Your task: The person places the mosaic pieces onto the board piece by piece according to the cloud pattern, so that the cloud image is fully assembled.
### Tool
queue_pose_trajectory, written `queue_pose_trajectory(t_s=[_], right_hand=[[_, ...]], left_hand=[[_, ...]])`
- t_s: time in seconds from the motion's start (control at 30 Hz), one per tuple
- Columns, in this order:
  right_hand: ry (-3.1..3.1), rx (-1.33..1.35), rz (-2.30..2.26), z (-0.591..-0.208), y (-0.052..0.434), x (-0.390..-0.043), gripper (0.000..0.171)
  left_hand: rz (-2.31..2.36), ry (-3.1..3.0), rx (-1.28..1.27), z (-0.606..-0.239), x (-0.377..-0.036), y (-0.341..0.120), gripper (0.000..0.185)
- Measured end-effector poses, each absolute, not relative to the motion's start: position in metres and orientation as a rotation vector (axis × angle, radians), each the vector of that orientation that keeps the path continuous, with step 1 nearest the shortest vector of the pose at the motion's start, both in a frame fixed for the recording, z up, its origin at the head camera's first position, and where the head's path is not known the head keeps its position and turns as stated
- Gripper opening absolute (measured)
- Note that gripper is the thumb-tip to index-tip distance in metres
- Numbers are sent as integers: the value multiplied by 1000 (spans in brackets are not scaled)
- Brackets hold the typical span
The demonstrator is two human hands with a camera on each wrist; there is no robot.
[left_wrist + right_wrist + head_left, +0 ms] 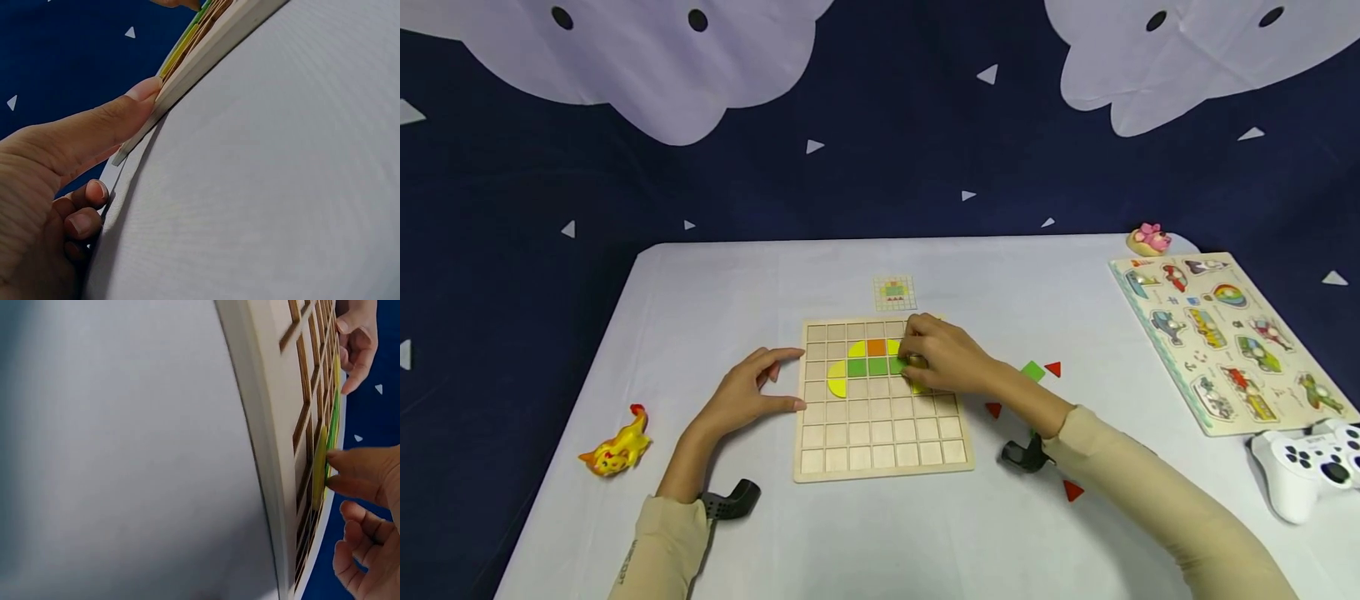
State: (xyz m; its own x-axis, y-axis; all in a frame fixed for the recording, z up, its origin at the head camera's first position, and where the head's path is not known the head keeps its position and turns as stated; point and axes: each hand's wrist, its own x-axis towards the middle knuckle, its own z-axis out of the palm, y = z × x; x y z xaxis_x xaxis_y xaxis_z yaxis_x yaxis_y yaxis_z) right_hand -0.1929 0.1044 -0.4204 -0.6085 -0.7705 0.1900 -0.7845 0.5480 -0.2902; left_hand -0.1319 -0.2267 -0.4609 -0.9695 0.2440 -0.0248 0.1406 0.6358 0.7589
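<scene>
Holding: left hand (747,393) rests on the table (715,283), thumb tip and forefinger against the left edge of the board (880,467); fingers apart, loosely bent, gripping nothing.
Placing: right hand (943,357) lies over the board's upper right cells, fingertips (350,475) pinched on a yellow piece (320,465) that sits partly in a cell.
Board contents: wooden grid tray, near the middle of the table; orange square (876,347), green squares (867,367) and yellow curved pieces (837,377) fill cells in its upper rows; lower rows bare wood.
Loose pieces: green square (1032,372) and red triangles (1053,368) on the table, right of the board, near the right forearm.
Card: small pattern card (894,292) just beyond the board's far edge.
Edges: peg puzzle (1225,333) along the right table edge, pink toy (1149,239) at the far right corner, white controller (1303,467) at the right edge, yellow toy (617,450) at the left edge.
Open room: bare table in front of the board and to its far left.
Hidden: cells under the right hand; the yellow piece's shape cannot be told; controller cut off by the frame.
</scene>
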Motion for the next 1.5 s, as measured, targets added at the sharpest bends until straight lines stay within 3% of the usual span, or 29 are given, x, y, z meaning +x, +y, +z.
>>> queue_pose_trajectory(t_s=[0.17,0.43,0.7,0.93,1.5], right_hand=[[-2752,1338,519,-419,101,-190,11],[-2682,1315,492,-414,110,-182,21],[-2679,1145,586,-409,147,-173,16],[-2818,1007,562,-415,188,-165,24],[-2789,1074,517,-430,224,-158,25]], left_hand=[[1241,2741,327,-461,-132,-227,76],[1250,2724,333,-462,-131,-225,76],[1253,2728,339,-461,-132,-225,76],[1266,2721,341,-461,-132,-226,75],[1282,2710,332,-459,-132,-225,75]])
